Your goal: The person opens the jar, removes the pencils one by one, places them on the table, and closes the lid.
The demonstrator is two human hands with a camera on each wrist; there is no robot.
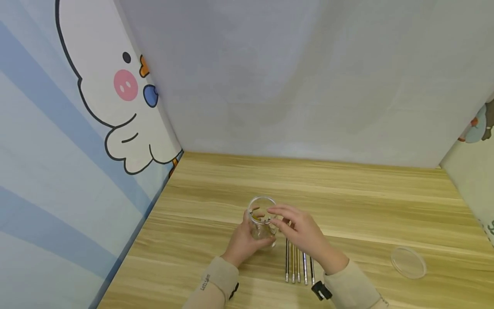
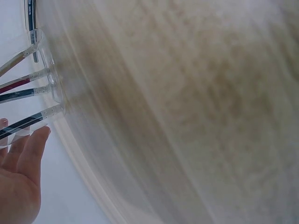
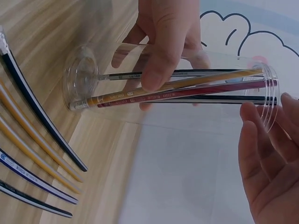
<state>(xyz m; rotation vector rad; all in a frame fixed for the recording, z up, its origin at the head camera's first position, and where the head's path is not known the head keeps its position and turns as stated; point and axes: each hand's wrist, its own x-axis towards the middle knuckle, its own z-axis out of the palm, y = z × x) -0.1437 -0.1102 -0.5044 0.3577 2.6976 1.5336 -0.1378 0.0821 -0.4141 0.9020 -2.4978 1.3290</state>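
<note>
A clear plastic jar [image 3: 205,112] holds several pencils [image 3: 182,88], yellow, red and dark ones, with their metal-ferrule ends at its base. My left hand [image 1: 247,238] grips the jar around its side; in the right wrist view its thumb lies along the wall. My right hand [image 1: 305,229] is at the jar's open rim, fingers loosely extended and thumb near the edge. The right wrist view shows these right fingertips [image 3: 250,112] beside the rim; whether they touch it I cannot tell. In the left wrist view the jar [image 2: 49,74] appears at the left edge.
Several more pencils [image 1: 293,262], dark and yellow, lie side by side on the wooden table [image 1: 347,197], under and beside my right forearm. A clear round lid [image 1: 408,262] lies farther right. A pale wall [image 1: 308,86] stands behind, and a cartoon-printed panel [image 1: 104,86] at left.
</note>
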